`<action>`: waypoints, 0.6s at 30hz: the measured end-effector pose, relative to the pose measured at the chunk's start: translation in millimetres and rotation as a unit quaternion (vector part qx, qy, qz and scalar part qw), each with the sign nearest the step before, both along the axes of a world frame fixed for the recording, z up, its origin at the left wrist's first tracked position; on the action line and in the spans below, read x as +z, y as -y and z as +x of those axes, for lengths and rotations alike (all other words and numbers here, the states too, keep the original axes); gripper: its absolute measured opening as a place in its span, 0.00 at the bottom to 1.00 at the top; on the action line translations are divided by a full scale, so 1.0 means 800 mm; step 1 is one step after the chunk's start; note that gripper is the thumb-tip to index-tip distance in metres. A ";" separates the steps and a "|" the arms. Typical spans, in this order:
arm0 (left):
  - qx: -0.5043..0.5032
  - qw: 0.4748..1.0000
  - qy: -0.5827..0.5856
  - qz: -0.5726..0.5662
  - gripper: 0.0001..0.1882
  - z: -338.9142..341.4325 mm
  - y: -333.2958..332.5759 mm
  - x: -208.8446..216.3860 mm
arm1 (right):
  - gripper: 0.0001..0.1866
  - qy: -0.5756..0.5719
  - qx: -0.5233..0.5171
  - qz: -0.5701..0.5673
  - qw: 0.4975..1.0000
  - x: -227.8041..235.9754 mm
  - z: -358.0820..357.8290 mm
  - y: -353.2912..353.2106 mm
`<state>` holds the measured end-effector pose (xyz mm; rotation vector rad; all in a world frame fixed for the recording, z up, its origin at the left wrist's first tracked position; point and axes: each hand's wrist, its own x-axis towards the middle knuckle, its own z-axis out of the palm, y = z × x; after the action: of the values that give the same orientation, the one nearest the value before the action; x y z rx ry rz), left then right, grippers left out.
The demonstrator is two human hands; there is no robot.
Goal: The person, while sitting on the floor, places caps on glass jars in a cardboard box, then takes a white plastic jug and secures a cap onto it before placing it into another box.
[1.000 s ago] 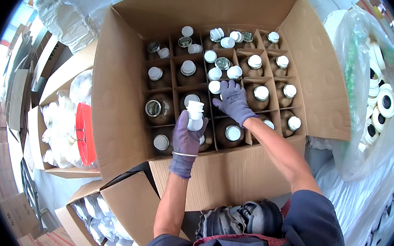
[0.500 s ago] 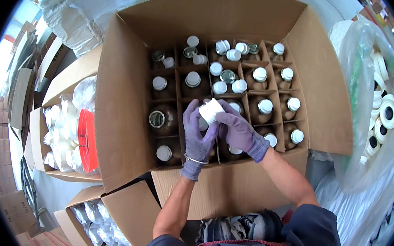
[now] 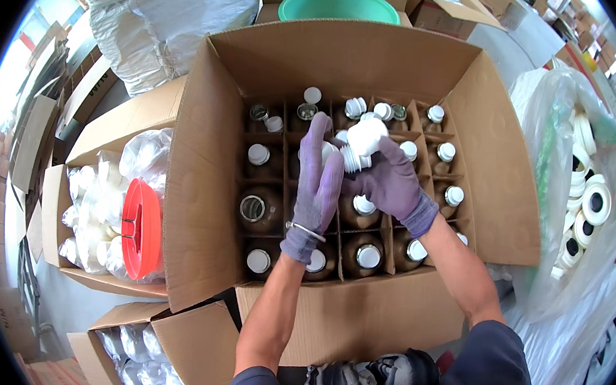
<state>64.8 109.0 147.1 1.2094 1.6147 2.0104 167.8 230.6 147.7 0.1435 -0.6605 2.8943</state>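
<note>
My left hand (image 3: 316, 186), in a purple glove, curls around a white cap (image 3: 328, 151) that its fingers partly hide. Beside it, my gloved right hand (image 3: 395, 185) pinches white ribbed caps (image 3: 358, 159), with a smooth, rounded white piece (image 3: 367, 135) on top; how these fit together is unclear. Both hands are above a large cardboard box (image 3: 342, 304) divided into cells. Brown bottles (image 3: 363, 255) fill the cells, most topped with white caps. One bottle on the left shows an open mouth (image 3: 252, 208). Loose caps (image 3: 273, 124) lie among the far bottles, partly hidden by my hands.
Left of the box, a carton (image 3: 109, 285) holds bagged white pieces and a red plastic part (image 3: 141, 230). Another carton (image 3: 180, 342) contains wrapped silvery items. A clear bag with white rings (image 3: 596, 203) stands at right. Behind is a green basin (image 3: 341, 5).
My view has shifted, so the box appears lower. My hands have moved slightly apart and toward the far side. More white pieces now show at my right fingertips.
</note>
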 end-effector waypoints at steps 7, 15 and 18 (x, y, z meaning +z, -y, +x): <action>0.002 0.994 -0.040 -0.097 0.31 -0.028 -0.038 -0.015 | 0.20 0.085 -0.074 0.075 0.991 -0.041 -0.006 -0.025; 0.008 0.968 0.222 0.120 0.36 -0.042 -0.063 0.010 | 0.27 0.057 -0.196 0.130 0.970 0.051 -0.055 -0.025; 0.009 0.965 0.235 0.115 0.35 -0.046 -0.059 0.002 | 0.25 -0.002 -0.233 0.150 0.961 0.105 -0.104 -0.086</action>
<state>27.6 155.8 148.6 0.6987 1.1923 2.3207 84.2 299.4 231.6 0.0255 -0.9796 2.3323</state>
